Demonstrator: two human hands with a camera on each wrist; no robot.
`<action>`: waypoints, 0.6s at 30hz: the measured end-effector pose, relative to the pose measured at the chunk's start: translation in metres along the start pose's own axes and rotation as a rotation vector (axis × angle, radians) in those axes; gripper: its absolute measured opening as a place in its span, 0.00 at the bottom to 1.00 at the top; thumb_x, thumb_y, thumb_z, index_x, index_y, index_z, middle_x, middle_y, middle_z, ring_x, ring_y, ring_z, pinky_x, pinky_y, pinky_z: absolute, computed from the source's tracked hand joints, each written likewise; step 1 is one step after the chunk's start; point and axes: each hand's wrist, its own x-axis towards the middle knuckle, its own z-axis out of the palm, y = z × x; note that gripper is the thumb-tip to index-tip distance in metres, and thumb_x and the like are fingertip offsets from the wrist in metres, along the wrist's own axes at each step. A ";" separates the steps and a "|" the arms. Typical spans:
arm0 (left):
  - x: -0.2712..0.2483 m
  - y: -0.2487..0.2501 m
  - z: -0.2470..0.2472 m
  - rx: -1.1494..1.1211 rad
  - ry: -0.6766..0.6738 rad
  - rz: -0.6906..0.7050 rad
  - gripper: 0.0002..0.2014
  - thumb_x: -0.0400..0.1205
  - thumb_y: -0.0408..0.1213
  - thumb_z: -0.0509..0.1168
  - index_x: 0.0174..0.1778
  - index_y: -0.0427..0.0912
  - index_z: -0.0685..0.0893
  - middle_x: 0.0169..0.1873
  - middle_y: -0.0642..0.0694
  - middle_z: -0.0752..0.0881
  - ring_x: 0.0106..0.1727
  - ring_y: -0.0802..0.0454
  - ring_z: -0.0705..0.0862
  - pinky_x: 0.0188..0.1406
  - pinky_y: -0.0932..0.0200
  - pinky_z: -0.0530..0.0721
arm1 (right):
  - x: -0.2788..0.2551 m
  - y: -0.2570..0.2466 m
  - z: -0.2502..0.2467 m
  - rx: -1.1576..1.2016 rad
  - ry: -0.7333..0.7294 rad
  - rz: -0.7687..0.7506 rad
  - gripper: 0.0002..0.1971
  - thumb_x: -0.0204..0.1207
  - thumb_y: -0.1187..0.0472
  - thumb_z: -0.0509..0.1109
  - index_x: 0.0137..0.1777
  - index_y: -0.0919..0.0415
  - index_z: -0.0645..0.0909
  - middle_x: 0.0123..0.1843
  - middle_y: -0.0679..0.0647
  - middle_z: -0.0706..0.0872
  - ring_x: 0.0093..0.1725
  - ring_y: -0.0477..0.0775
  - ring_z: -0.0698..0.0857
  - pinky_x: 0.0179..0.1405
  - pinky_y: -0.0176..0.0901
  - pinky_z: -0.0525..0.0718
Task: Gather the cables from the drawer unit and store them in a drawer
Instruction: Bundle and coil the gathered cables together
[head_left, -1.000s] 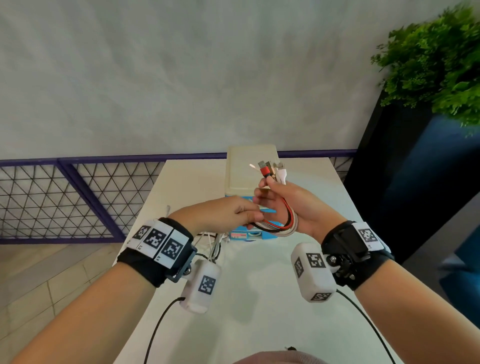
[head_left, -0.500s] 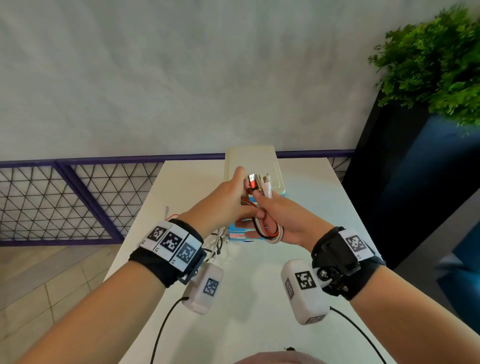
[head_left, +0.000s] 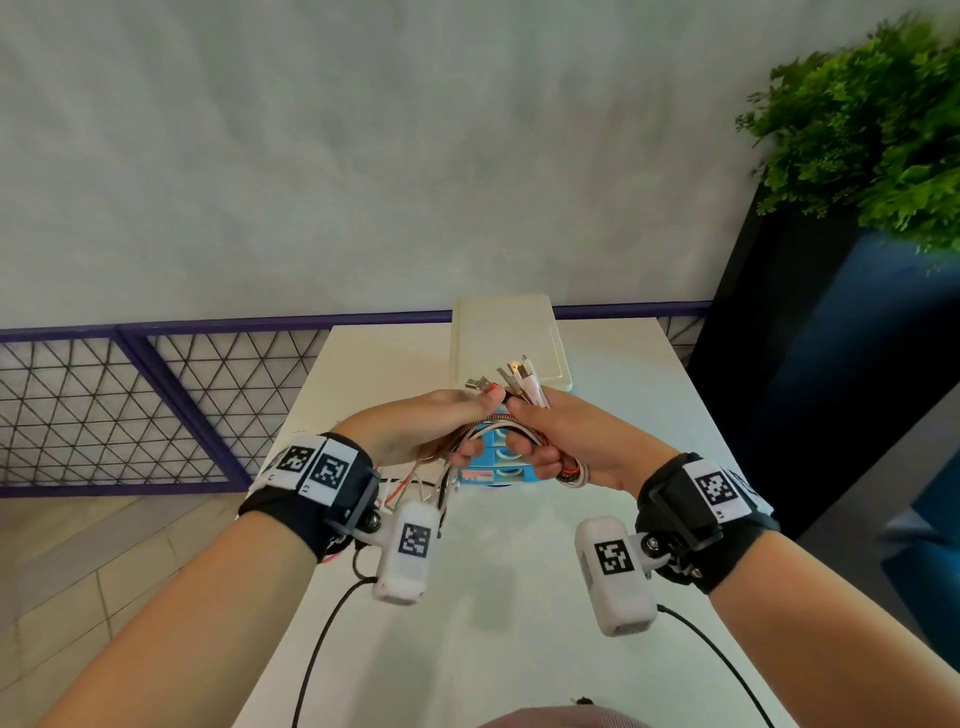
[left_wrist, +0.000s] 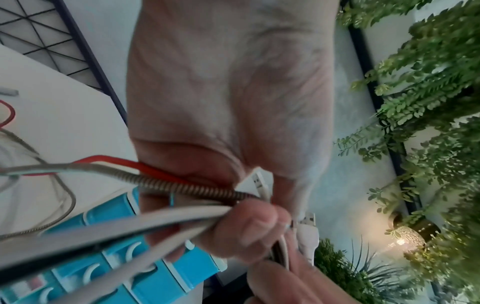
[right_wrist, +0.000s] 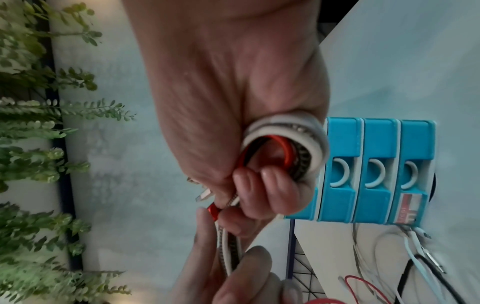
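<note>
Head view first: my left hand (head_left: 415, 426) and right hand (head_left: 566, 441) meet in the air just in front of the drawer unit (head_left: 511, 358), both closed around one cable bundle (head_left: 514, 434). I count about five plug ends fanned above the knuckles. Half a second back the left hand lay over the right; now the two sit side by side with the plugs spread wider. More loose cables (head_left: 415, 483) trail on the white table (head_left: 519, 623) under my left wrist.

Left wrist view: my fingers (left_wrist: 249, 224) curl round four strands I can tell apart, one red, one metal-braided, two grey-white, with two white USB plugs (left_wrist: 259, 181) poking past them. None of that strand detail reads from the head camera.

Right wrist view: my right hand grips the coiled end, white, red and braided loops (right_wrist: 285, 148) against the palm. Three blue drawers (right_wrist: 374, 170) show here, all closed, plus red, black and white cables lying on the table beside the unit.
</note>
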 end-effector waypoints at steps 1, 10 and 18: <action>-0.002 0.000 -0.002 0.043 -0.027 -0.056 0.27 0.81 0.62 0.51 0.47 0.39 0.79 0.19 0.49 0.70 0.22 0.54 0.68 0.29 0.62 0.70 | 0.000 0.001 0.000 -0.008 0.027 -0.017 0.09 0.87 0.53 0.56 0.55 0.57 0.74 0.29 0.50 0.77 0.21 0.43 0.64 0.19 0.31 0.66; 0.003 -0.008 -0.011 0.096 0.064 0.069 0.19 0.81 0.56 0.56 0.33 0.44 0.74 0.24 0.52 0.61 0.22 0.58 0.57 0.19 0.68 0.59 | -0.005 0.002 0.001 0.023 0.033 -0.033 0.17 0.87 0.52 0.55 0.63 0.65 0.75 0.36 0.55 0.86 0.22 0.44 0.66 0.23 0.34 0.69; -0.002 -0.013 -0.014 -0.086 -0.084 -0.022 0.23 0.83 0.59 0.51 0.34 0.44 0.74 0.20 0.52 0.63 0.18 0.58 0.61 0.16 0.69 0.66 | 0.004 0.001 -0.006 -0.081 0.143 0.012 0.10 0.86 0.59 0.60 0.47 0.63 0.79 0.28 0.50 0.76 0.21 0.44 0.67 0.20 0.33 0.70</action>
